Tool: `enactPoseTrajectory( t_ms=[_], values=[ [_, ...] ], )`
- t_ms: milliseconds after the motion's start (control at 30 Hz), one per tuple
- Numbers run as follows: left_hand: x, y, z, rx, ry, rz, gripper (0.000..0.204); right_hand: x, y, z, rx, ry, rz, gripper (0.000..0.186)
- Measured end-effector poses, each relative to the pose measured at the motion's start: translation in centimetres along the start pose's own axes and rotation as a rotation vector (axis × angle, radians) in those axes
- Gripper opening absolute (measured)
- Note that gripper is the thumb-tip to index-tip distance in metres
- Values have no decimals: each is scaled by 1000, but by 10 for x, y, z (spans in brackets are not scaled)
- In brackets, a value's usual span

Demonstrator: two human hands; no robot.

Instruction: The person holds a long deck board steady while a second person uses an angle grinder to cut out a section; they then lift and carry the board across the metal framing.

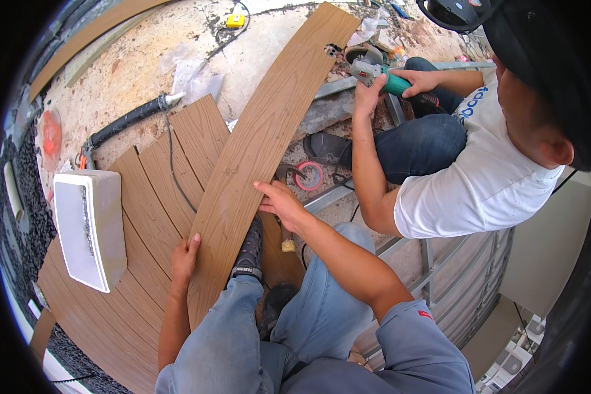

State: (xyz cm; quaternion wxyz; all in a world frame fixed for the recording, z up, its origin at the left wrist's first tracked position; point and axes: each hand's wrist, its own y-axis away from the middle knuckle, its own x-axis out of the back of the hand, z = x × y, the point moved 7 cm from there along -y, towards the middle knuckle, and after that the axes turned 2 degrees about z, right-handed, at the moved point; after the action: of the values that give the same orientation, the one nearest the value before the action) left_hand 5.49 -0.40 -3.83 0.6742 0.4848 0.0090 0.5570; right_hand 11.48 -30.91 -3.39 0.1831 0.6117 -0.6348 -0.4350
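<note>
A long brown wood-grain plank (pixel 272 111) slants across my legs toward the upper right, with a small cut-out near its far end. My left hand (pixel 183 261) grips its left edge near the close end, thumb on top. My right hand (pixel 281 205) grips its right edge farther up. My foot is partly hidden beneath it. At the upper right, a crouching co-worker (pixel 466 171) in a white shirt and dark cap holds a green angle grinder (pixel 394 84) with two hands, its disc close beside the cut-out.
Laid boards (pixel 111 295) cover the left, with a white box (pixel 88 230) and a corded black tube (pixel 128 120) beside or on them. A pink tape roll (pixel 308 175), metal framing (pixel 427 256), a yellow tool (pixel 235 21) and plastic scraps (pixel 197 82) lie around. A drop shows beyond the framing.
</note>
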Motion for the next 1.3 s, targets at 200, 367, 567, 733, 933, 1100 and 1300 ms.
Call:
enactPoseTrajectory(
  t_ms=[200,367,567,733,933,1100,1300],
  values=[
    [0,-1,-3,13,-13,-11,72,0,2,-2,-4,10,6,56],
    [0,1,0,31,-15,-32,71,1,3,-3,-5,12,10,56],
    [0,2,2,33,-14,-9,70,2,1,-1,4,19,18,57],
    [0,0,-3,7,9,4,69,1,-1,1,0,13,-14,58],
    [-1,0,-1,3,21,4,67,2,1,0,5,17,-7,59],
    [0,1,0,-1,10,8,67,2,-1,1,3,19,-2,58],
    [0,1,0,-15,21,23,67,3,-2,2,5,25,7,57]
  ],
)
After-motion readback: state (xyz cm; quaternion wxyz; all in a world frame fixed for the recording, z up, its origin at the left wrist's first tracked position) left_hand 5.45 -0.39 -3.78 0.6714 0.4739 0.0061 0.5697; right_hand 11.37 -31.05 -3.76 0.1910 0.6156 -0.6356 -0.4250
